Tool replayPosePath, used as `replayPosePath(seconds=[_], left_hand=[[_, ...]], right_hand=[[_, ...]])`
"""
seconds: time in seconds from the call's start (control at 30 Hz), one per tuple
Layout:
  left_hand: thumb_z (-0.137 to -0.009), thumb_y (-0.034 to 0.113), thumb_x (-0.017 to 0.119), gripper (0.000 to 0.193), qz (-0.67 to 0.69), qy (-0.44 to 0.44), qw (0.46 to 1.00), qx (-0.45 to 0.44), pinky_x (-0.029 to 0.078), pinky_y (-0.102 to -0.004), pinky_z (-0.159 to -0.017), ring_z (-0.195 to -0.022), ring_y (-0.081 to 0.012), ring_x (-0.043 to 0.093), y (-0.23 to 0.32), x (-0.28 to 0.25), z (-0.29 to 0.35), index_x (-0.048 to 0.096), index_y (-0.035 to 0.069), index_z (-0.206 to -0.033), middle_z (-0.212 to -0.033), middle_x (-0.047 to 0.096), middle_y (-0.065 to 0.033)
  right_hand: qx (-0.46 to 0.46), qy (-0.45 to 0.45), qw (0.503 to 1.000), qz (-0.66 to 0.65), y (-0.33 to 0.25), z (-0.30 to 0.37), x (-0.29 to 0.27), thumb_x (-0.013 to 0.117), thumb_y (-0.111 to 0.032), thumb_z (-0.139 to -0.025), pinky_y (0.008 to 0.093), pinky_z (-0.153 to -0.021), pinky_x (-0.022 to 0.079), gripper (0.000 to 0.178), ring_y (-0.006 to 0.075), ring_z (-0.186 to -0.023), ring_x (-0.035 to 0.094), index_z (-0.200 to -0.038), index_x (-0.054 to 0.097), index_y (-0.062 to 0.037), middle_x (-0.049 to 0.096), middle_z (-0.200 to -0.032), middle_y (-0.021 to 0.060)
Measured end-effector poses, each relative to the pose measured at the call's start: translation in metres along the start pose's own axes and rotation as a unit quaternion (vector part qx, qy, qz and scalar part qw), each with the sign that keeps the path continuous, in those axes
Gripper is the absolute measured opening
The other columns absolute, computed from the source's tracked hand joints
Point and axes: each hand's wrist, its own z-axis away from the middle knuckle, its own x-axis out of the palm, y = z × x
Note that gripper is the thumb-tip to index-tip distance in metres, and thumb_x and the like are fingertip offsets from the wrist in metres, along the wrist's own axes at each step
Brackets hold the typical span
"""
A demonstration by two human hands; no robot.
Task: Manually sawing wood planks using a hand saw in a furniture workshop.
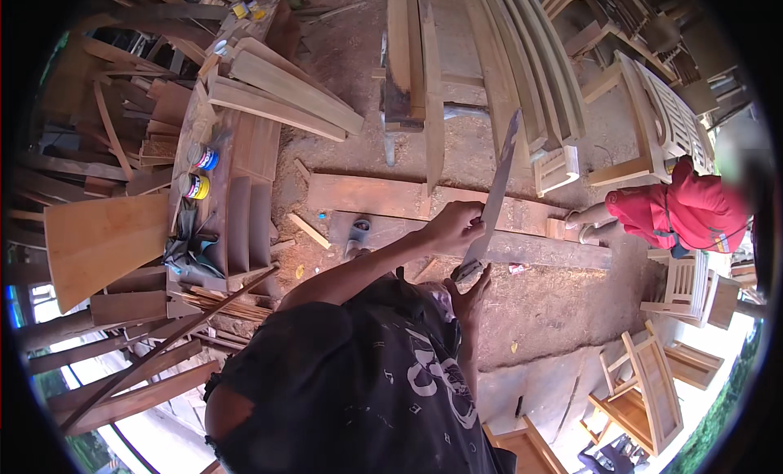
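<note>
A handsaw (499,176) is held up in front of my body, its long grey blade tilted with the tip far and slightly right. My right hand (469,294) is at its near end, with thumb and fingers around the dark handle (467,270). My left hand (457,225) is closed against the left edge of the blade, partway along it. Whether its fingers grip the blade or something small is too unclear to see. Beneath the saw, reddish wooden planks (367,195) lie across the ground.
Long timber boards (522,66) extend at the far side. On the left, a workbench (249,148) carries cut boards, a blue can (204,157) and a yellow can (193,186). A person in red (685,209) bends at the right, near wooden chairs (644,384). Sawdust covers the ground.
</note>
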Motion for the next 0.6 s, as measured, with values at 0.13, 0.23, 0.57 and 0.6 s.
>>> replayPosePath(seconds=[0.13,0.23,0.57,0.6], left_hand=[[-0.090,0.005,0.064,0.015,0.134,0.078,0.987,0.028,0.048,-0.0283,-0.055,-0.063,-0.0066,0.051,-0.024,-0.092,-0.002,0.056,-0.003,-0.081,-0.066,0.055,-0.0033],[-0.087,0.009,0.065,0.015,0.183,0.072,0.980,0.002,0.047,-0.0370,-0.059,-0.061,-0.0163,0.057,-0.038,-0.156,-0.010,0.059,-0.004,-0.082,-0.067,0.057,-0.0119],[-0.097,0.005,0.060,0.011,0.278,-0.020,0.960,-0.008,0.053,-0.0272,-0.067,-0.076,-0.0096,0.064,-0.070,-0.277,-0.041,0.065,-0.004,-0.101,-0.086,0.067,-0.0051],[-0.099,0.006,0.059,0.013,0.269,-0.034,0.963,0.002,0.055,-0.0251,-0.071,-0.080,-0.0080,0.066,-0.072,-0.285,-0.050,0.066,-0.004,-0.105,-0.090,0.068,-0.0035]], right_hand=[[-0.002,0.086,0.996,0.030,-0.026,-0.019,0.070,0.091,-0.033,-0.070,0.0594,-0.110,0.036,0.121,0.0539,-0.133,0.037,-0.157,0.014,0.0011,0.032,-0.145,0.0356],[-0.103,0.151,0.973,0.139,-0.048,-0.040,0.107,0.089,-0.031,-0.071,0.0615,-0.107,0.039,0.107,0.0506,-0.131,0.040,-0.153,0.027,-0.0010,0.037,-0.143,0.0327],[-0.092,0.162,0.977,0.108,-0.168,-0.102,0.148,0.083,-0.023,-0.072,0.0549,-0.102,0.043,0.067,0.0467,-0.122,0.049,-0.127,0.054,0.0044,0.054,-0.130,0.0261],[-0.080,0.153,0.981,0.085,-0.171,-0.109,0.151,0.084,-0.024,-0.069,0.0543,-0.102,0.043,0.069,0.0461,-0.121,0.050,-0.125,0.055,0.0039,0.055,-0.128,0.0257]])
